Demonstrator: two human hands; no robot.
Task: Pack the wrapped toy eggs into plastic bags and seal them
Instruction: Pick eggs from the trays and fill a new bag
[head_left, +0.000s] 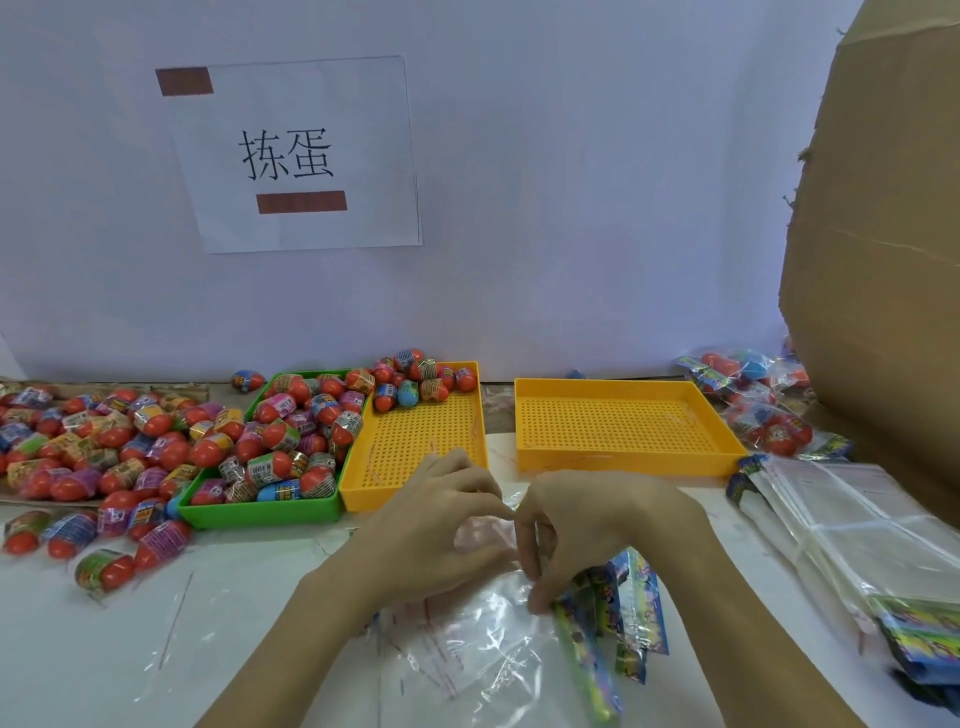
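Observation:
A clear plastic bag (467, 639) with a colourful printed header (618, 613) lies on the white table in front of me. My left hand (431, 525) and my right hand (582, 525) meet above it, fingers curled, pinching the bag's clear film at its top edge. Wrapped toy eggs (291, 441), mostly red, fill a green tray (260, 514). More eggs lie loose on the table at the left (88, 447), and a few sit at the far end of a yellow tray (415, 389).
The near yellow perforated tray (415, 457) stands just beyond my hands; a second yellow tray (618, 431) stands to its right. A stack of flat bags (852, 519) lies at the right, filled bags (763, 410) behind it, and a cardboard box (883, 234) rises beside them.

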